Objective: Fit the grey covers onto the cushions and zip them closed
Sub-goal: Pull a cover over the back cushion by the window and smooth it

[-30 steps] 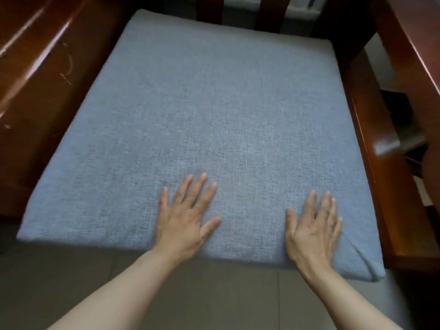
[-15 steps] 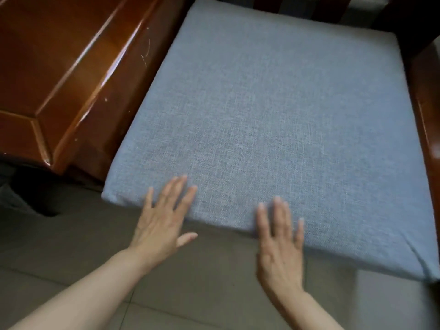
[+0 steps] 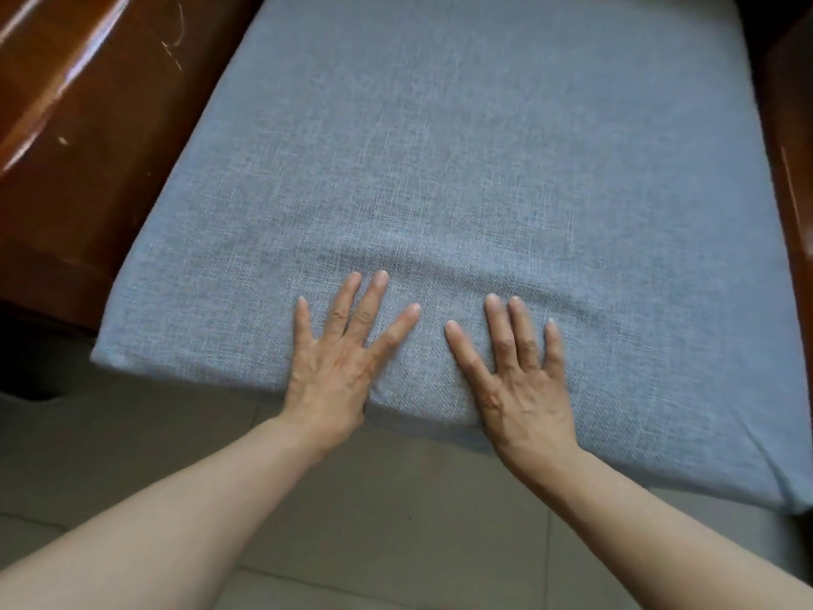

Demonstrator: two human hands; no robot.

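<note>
1. cushion in its grey cover fills most of the view, lying flat in a dark wooden chair frame, with its front edge running from lower left to lower right and hanging over the tiled floor.
2. left hand lies palm down on the cover near the front edge, fingers straight and spread, thumb angled out toward the other hand; it grips nothing.
3. right hand lies palm down just beside it, fingers straight and slightly fanned, heel of the palm at the cushion's front edge; it holds nothing either.
4. the two hands are near each other but apart, with a strip of bare fabric between the thumbs.
5. a shallow ripple in the cover runs across just beyond the fingertips.
6. the cushion's left edge runs close along the glossy wooden armrest; its front left corner juts out past the wood.
7. the right edge meets the other wooden arm, and the front right corner shows a diagonal fold in the fabric.
8. open fabric stretches to both sides of the hands and far ahead of them; open floor lies below the front edge, crossed by both forearms.
9. no zip shows on the visible faces.
</note>
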